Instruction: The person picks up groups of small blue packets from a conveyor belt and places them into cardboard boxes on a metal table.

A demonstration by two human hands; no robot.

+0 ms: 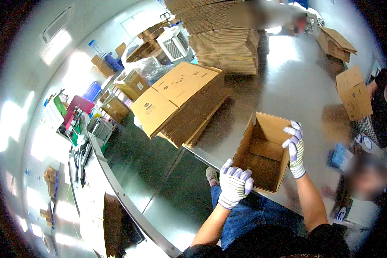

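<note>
An open cardboard box [268, 150] stands tilted in view at the near edge of the metal table, its inside facing up. My right hand [295, 150], in a striped white and purple glove, grips the box's right wall, fingers bent over the rim. At the near left corner of the box, my left hand [236, 184], gloved the same way, has its fingers curled against the edge. What its fingertips touch is partly hidden. To the left of the box lies a stack of flattened cardboard boxes [180, 92].
The metal table [284, 86] carries a tall pile of flattened cartons [223, 49] at its far end. On the right, a person holds another carton [354, 92] near a blue packet [342, 155]. A curved-looking counter edge [116, 185] runs along the left.
</note>
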